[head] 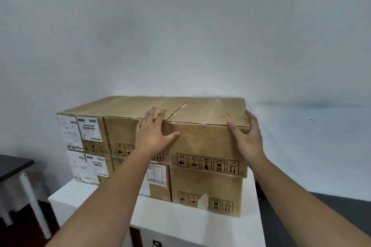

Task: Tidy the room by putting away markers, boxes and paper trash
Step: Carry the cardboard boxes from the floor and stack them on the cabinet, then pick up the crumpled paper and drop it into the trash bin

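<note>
A brown cardboard box (206,142) with black handling symbols sits as the top right box of a two-high stack on a white cabinet (180,220). My left hand (153,135) lies flat on its left front corner, fingers spread, thumb across the front face. My right hand (249,138) clasps its right front corner, thumb on the top edge. Beneath it rests another brown box (206,190) with a torn label. To the left stand more stacked boxes (88,132) bearing white shipping labels.
A pale wall rises right behind the stack. A dark table (12,164) with white legs stands at the left. Dark floor (329,204) shows to the right of the cabinet. A dark slot and small black fitting sit on the cabinet's front below.
</note>
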Tool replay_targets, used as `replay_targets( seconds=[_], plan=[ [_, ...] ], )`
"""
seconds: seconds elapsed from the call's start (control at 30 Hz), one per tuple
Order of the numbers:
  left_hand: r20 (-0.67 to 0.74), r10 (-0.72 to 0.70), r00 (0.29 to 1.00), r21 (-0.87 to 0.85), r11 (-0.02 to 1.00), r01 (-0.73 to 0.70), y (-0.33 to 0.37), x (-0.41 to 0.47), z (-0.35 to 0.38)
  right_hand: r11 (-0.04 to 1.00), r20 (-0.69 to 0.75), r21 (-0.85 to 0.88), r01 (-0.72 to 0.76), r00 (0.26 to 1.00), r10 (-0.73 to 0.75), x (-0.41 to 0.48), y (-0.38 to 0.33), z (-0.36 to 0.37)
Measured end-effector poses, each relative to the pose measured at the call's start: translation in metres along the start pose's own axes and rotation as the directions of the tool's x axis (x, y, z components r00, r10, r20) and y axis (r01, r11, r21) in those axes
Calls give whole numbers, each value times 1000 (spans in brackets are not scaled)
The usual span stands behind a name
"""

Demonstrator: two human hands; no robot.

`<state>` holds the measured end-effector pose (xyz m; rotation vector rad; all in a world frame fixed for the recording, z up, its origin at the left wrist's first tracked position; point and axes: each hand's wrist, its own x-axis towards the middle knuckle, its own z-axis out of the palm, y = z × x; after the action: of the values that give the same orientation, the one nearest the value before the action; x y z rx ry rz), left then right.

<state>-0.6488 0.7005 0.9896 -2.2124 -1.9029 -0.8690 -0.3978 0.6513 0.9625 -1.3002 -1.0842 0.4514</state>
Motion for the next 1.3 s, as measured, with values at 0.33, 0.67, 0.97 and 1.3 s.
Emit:
replay_targets(
  seconds=[0.33,0.67,0.97,1.3],
  plan=[
    [5,143,990,-6,990,-143,-28,33,25,999,-136,10,42,990,-40,6,9,16],
    [31,165,986,-24,986,-164,-24,28,19,999,-156,-29,-44,987,39,-5,-2,18],
    [-127,334,934,-252,900,-357,17,-5,27,988,-138,-155,-29,990,7,-22,-6,3],
    [9,714,700,-457,625,-633,252,-138,80,820,-396,-405,-405,886,242,-162,54,-265]
  ],
)
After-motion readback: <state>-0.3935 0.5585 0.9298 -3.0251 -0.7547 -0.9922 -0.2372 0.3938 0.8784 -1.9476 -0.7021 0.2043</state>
